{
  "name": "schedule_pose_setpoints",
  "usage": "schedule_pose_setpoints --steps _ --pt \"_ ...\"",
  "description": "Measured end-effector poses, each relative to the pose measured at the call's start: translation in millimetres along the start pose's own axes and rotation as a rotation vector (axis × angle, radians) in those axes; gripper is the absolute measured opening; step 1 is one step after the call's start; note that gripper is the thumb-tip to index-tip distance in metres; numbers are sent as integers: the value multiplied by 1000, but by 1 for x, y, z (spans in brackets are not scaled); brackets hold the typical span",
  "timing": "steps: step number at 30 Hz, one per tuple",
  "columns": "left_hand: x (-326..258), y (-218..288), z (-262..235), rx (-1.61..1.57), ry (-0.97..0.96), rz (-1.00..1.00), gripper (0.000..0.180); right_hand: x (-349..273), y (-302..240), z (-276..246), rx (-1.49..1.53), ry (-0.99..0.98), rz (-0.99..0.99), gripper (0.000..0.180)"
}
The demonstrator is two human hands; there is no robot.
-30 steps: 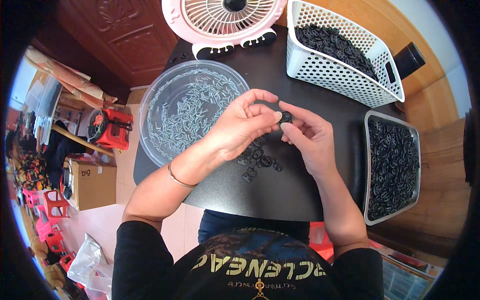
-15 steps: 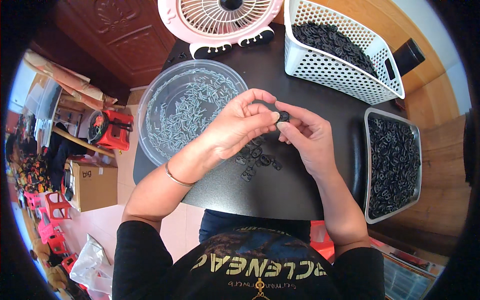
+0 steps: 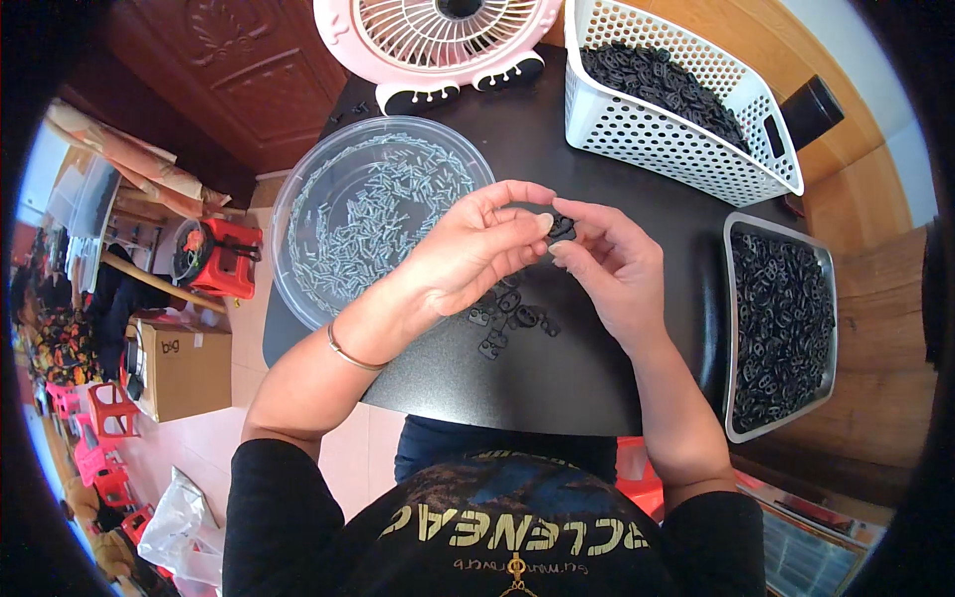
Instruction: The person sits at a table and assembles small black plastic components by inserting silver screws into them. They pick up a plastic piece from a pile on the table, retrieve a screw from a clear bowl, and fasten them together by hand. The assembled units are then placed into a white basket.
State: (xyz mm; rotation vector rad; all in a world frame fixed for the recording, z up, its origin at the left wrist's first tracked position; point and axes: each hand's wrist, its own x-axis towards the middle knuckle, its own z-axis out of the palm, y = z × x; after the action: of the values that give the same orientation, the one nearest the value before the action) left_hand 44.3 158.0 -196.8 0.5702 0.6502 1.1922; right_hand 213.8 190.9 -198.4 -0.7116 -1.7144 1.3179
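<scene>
My left hand (image 3: pixel 485 241) and my right hand (image 3: pixel 615 261) meet above the middle of the table. Between their fingertips is a small black plastic piece (image 3: pixel 562 229), partly covered by the fingers. Both hands are closed in a pinch on it. Below them, several similar black pieces (image 3: pixel 494 339) with round holes lie loose on the tabletop, some of them hidden by my left hand. To the left, close to my left forearm, a clear round tub (image 3: pixel 283 231) holds many short, thin silvery pieces (image 3: pixel 383 214), too small to tell exactly.
A white perforated basket (image 3: pixel 657 159) of black parts stands at the far right. Nearer on the right is a metal tray (image 3: pixel 730 398) full of black two-holed pieces. A pink fan (image 3: pixel 388 60) sits at the table's back. Left on the floor are a cardboard box (image 3: pixel 189 373) and red stools.
The black piece has turned a little between my fingertips, and more of it shows. My right fingers have shifted slightly. The loose pieces and containers lie as before.
</scene>
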Motion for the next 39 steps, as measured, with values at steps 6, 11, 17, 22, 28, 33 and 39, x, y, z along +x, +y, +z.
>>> schedule_pose_setpoints --steps 6,11,17,22,28,33,39 --pt "1 1 2 62 32 14 24 2 1 3 100 83 0 27" --pt "0 -2 4 278 53 121 19 2 -3 1 179 64 132 23" --pt "0 -3 7 224 81 98 19 0 -3 1 257 71 160 23" --pt "-1 -3 10 128 74 94 18 -1 -2 6 269 118 151 24" --pt "0 -5 5 144 42 109 18 -1 -3 5 262 114 164 24" --pt "0 -6 4 133 51 103 17 -1 -4 5 259 97 155 25" --pt "-1 -2 -2 82 26 36 16 -2 -2 5 89 24 64 29"
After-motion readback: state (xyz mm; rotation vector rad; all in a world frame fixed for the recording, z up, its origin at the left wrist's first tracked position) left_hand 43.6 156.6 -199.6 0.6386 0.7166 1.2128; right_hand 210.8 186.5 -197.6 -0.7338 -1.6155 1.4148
